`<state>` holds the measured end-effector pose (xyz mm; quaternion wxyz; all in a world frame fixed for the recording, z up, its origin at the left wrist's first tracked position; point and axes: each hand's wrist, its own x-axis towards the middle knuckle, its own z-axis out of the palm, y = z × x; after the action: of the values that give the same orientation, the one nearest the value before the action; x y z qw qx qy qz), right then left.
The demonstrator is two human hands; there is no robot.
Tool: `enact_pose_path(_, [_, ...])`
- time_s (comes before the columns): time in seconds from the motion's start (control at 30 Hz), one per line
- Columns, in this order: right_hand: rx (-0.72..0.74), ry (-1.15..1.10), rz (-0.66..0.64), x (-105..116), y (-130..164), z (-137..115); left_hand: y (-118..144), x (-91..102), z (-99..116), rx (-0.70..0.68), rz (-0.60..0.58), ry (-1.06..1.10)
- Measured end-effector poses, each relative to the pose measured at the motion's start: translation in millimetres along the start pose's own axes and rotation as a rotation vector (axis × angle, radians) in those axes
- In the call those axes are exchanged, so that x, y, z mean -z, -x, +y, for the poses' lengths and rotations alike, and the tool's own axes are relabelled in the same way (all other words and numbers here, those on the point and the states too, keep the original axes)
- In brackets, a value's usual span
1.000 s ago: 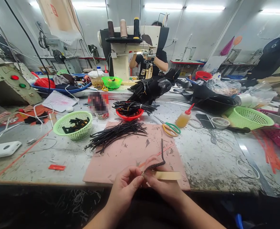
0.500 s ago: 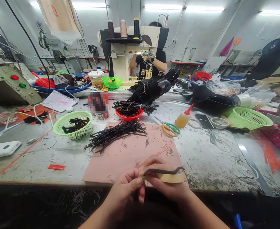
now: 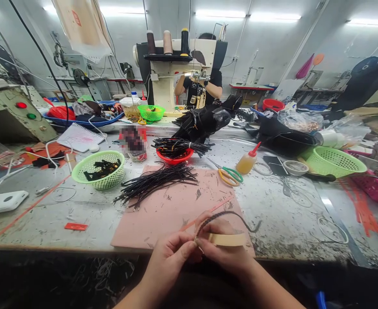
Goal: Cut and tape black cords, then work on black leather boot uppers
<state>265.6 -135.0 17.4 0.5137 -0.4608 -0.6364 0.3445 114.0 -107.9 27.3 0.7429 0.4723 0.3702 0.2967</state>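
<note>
At the near edge of the worktable (image 3: 288, 214) I had both hands together over the front edge of the pink mat (image 3: 163, 210). My left hand (image 3: 171, 257) had thumb and fingers pinched narrow on one end of a black braided cord (image 3: 227, 213). My right hand (image 3: 224, 253) was closed around a flat tan strip (image 3: 229, 239), which pointed toward the right edge. The cord arched up from the pinch, ran above the strip and drooped past its end over the mat's near right corner. A loose pile of black cords (image 3: 158, 180) lay at the mat's far left corner; green-handled scissors (image 3: 229, 174) lay at its far right corner. A green basket (image 3: 99, 169) stood left of the mat.
</note>
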Motion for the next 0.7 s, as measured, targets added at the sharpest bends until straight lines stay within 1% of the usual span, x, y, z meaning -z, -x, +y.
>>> enact_pose_path(0.07, [-0.036, 0.032, -0.028, 1, 0, -1, 0, 0.7, 2, -0.013, 0.011, -0.066])
enact_pose_path(0.17, [-0.044, 0.162, -0.146, 4, 1, -7, 1, 0.4, 2, 0.040, 0.014, -0.076])
enact_pose_path(0.2, [-0.013, 0.220, -0.186, 6, 1, -8, 1, -0.1, 2, 0.066, 0.008, -0.065])
enact_pose_path(0.27, [0.101, 0.335, -0.239, 11, 2, -9, 1, -1.3, 0, 0.107, -0.006, -0.050])
enact_pose_path(0.3, [0.170, 0.410, -0.244, 15, 3, -7, 1, -1.7, -1, 0.125, -0.003, -0.043])
enact_pose_path(0.37, [0.279, 0.598, -0.182, 26, 5, 2, 0, -1.6, -2, 0.158, 0.041, -0.022])
enact_pose_path(0.43, [0.283, 0.745, -0.103, 42, 7, 17, -3, 0.3, -2, 0.191, 0.100, -0.005])
enact_pose_path(0.5, [0.186, 0.803, -0.032, 62, 9, 34, -11, 4.1, 0, 0.222, 0.162, -0.004])
enact_pose_path(0.57, [-0.003, 0.849, -0.006, 85, 9, 50, -21, 9.9, 3, 0.241, 0.220, -0.005])
enact_pose_path(0.67, [-0.457, 1.014, -0.046, 119, 8, 65, -37, 22.3, 8, 0.212, 0.306, -0.012])
enact_pose_path(0.7, [-0.586, 1.062, -0.063, 129, 8, 68, -42, 27.6, 10, 0.192, 0.323, -0.024])
